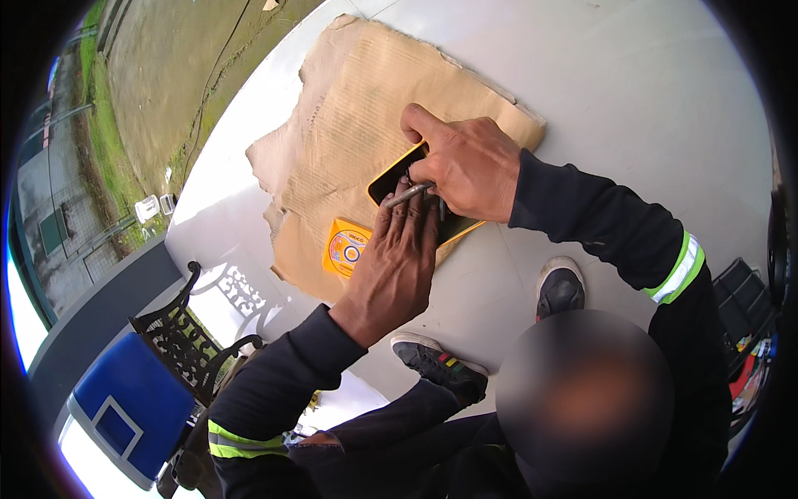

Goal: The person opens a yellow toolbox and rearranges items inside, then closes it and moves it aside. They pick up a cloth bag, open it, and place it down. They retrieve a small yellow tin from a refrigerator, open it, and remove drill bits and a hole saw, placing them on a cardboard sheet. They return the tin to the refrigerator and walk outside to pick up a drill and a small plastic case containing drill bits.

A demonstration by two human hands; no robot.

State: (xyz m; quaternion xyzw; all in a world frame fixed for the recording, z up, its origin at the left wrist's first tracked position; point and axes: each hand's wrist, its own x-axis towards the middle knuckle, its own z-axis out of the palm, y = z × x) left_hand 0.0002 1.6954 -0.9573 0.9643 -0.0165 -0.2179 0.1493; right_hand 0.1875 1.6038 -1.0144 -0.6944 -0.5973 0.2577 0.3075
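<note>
A shallow black case with a yellow rim (384, 180) lies on a sheet of brown cardboard (366, 100). My left hand (389, 270) rests over its near side, fingers stretched out and reaching inside. From the right, my right hand (480, 165) bends over the case, its fingers curled down into it. A grey metal rod (407, 196) crosses over my left fingertips, close to the right hand's fingers. What the right fingers grip is mostly hidden. Beside my left hand is a square yellow packet (345, 247) with a round disc design.
Pale tiles (640, 91) surround the cardboard. My shoes (560, 289) are close to its near edge. At lower left are a black ornate metal bench (187, 320) and a blue panel (129, 403). An open black case (740, 303) lies at far right.
</note>
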